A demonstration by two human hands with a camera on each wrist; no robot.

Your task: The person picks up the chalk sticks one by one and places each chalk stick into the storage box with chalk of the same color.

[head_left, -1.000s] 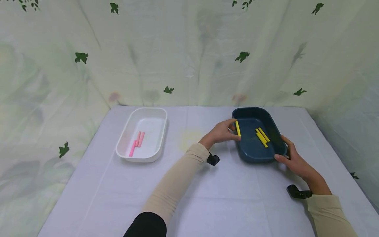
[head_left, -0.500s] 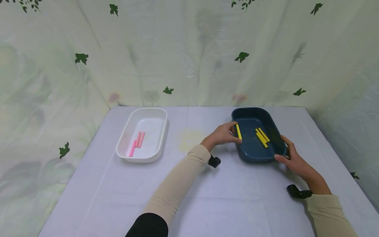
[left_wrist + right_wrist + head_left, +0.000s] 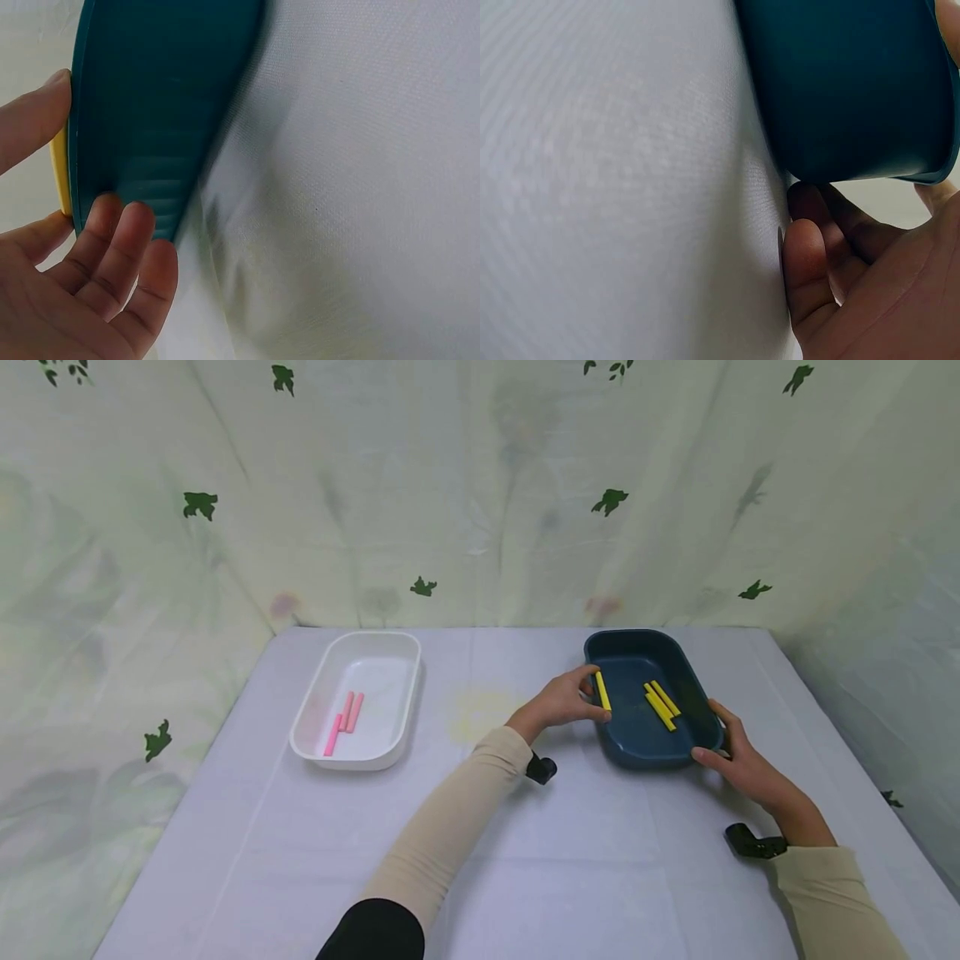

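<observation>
Left hand point(image 3: 558, 702) pinched a yellow stick point(image 3: 602, 690) between thumb and forefinger, holding it just over the near-left rim of the dark blue tray point(image 3: 678, 664). In the left wrist view the stick's edge point(image 3: 60, 176) showed between a fingertip above and the thumb below, with the other fingers point(image 3: 120, 247) resting against the tray's outer wall point(image 3: 157, 112).

Right hand point(image 3: 738, 758) gripped the tray's near-right corner, thumb along the rim and fingers point(image 3: 810, 262) curled against and under the outer wall point(image 3: 840, 82) (steadying it, by the look of it).

Beyond the left fingertips, inside the tray, a small bunch of yellow sticks point(image 3: 662, 703) lay side by side on the floor, well clear of the held one.

Judged step: the sorting was at the release point, with the stick over the tray but not yet let go. The next move probably called for carrying it a little further past the rim, parting thumb and forefinger so it dropped beside the others, while the right hand kept the tray from sliding.

Far to the left of both hands sat a white tray point(image 3: 330, 677) holding a few pink sticks point(image 3: 343, 721).

Surface: a table under a pale lilac cloth point(image 3: 300, 852), creased in faint lines. Behind it and on both sides hung a light sheet printed with green leaves point(image 3: 612, 502).
</observation>
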